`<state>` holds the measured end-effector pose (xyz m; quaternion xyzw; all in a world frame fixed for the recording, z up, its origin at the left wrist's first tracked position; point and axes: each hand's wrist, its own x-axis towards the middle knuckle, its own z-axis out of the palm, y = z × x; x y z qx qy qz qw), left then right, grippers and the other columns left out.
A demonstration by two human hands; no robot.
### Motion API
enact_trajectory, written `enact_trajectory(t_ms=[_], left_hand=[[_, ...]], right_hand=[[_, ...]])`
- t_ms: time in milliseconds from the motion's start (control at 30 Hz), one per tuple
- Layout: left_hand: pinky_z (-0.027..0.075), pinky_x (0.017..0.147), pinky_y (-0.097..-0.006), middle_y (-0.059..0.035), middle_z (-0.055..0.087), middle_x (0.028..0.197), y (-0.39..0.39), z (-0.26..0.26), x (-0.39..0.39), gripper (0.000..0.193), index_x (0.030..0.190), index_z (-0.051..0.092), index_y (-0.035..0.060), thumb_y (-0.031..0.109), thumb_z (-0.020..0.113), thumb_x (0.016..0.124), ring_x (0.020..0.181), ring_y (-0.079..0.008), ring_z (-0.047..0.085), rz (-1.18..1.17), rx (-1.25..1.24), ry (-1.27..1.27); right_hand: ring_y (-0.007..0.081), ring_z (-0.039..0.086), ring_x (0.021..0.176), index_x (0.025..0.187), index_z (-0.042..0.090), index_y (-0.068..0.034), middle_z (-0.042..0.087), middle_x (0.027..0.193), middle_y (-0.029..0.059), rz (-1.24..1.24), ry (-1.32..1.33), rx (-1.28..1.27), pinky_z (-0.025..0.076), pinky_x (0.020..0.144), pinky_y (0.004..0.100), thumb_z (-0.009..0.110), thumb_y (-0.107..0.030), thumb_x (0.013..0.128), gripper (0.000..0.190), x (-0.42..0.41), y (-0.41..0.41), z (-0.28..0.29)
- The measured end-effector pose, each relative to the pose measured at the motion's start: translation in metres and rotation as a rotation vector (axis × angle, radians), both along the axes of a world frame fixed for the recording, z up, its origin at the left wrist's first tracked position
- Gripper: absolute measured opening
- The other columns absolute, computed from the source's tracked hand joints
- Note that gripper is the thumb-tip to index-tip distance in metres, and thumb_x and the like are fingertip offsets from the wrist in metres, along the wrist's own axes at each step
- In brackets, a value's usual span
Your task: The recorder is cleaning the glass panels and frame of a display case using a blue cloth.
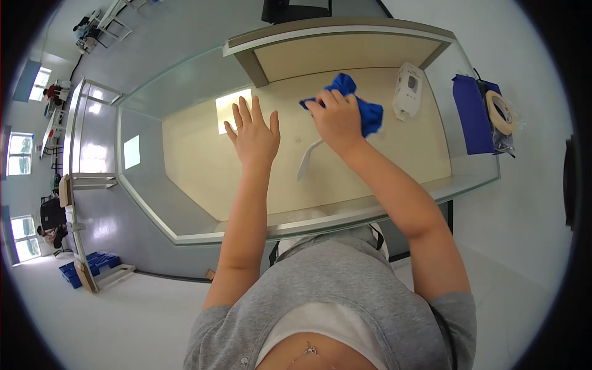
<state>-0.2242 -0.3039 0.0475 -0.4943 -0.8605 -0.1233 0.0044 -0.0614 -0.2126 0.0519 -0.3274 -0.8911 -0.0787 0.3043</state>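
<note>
My right hand (338,118) grips a crumpled blue cloth (370,114) over the cream floor (259,185) of a glass-walled display case. Folds of the cloth stick out beyond the fingertips and to the right of the hand. From below this hand a thin, bent white handle (304,163) runs towards me; its other end is hidden, so I cannot tell whether the hand touches it. My left hand (256,138) is held palm down with its fingers spread and nothing in it. A bright patch of light (226,111) lies just past its fingers.
A white carton (408,92) with a printed picture is at the case's far right. Glass walls with a metal rim (203,239) surround the work area. Outside the right wall are a blue holder (472,115) and a masking tape roll (500,112). People sit far left.
</note>
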Motion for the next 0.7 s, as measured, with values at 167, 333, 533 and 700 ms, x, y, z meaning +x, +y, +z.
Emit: enact_trajectory(t_ms=[167, 333, 533, 700], left_hand=[[0.013, 0.117, -0.0576, -0.0149, 0.028, 0.158, 0.001, -0.001, -0.001, 0.058, 0.149, 0.036, 0.0127, 0.047, 0.038, 0.102, 0.148, -0.0304, 0.021, -0.006, 0.007, -0.004], [0.013, 0.117, -0.0582, -0.015, 0.028, 0.158, -0.006, -0.009, -0.008, 0.054, 0.149, 0.036, 0.0123, 0.04, 0.038, 0.103, 0.148, -0.0318, 0.021, 0.014, 0.01, 0.03], [0.014, 0.117, -0.0586, -0.0143, 0.027, 0.158, 0.0, -0.007, 0.0, 0.053, 0.149, 0.035, 0.0127, 0.038, 0.039, 0.103, 0.148, -0.0314, 0.021, -0.004, 0.051, 0.018], [0.014, 0.117, -0.0582, -0.0139, 0.028, 0.157, -0.002, -0.009, -0.001, 0.053, 0.149, 0.035, 0.0127, 0.038, 0.039, 0.103, 0.147, -0.0308, 0.022, -0.02, 0.067, 0.0]], right_hand=[[0.0179, 0.057, 0.075, 0.086, 0.072, -0.014, 0.056, 0.077, -0.0005, -0.007, -0.057, -0.007, 0.038, 0.064, 0.0344, 0.07, -0.013, 0.077, 0.009, -0.002, -0.018, 0.005], [0.0185, 0.056, 0.073, 0.083, 0.069, -0.01, 0.054, 0.075, 0.0013, 0.235, -0.026, -0.077, 0.039, 0.064, 0.0333, 0.067, -0.012, 0.077, 0.007, 0.038, -0.093, 0.012], [0.0184, 0.057, 0.073, 0.08, 0.069, -0.012, 0.055, 0.076, 0.0003, 0.179, 0.005, 0.018, 0.039, 0.063, 0.0349, 0.067, -0.015, 0.079, 0.003, -0.013, -0.022, 0.011], [0.0197, 0.058, 0.074, 0.08, 0.068, -0.011, 0.056, 0.076, 0.0006, 0.098, -0.053, 0.042, 0.039, 0.063, 0.0356, 0.065, -0.014, 0.079, 0.004, -0.057, 0.021, -0.002]])
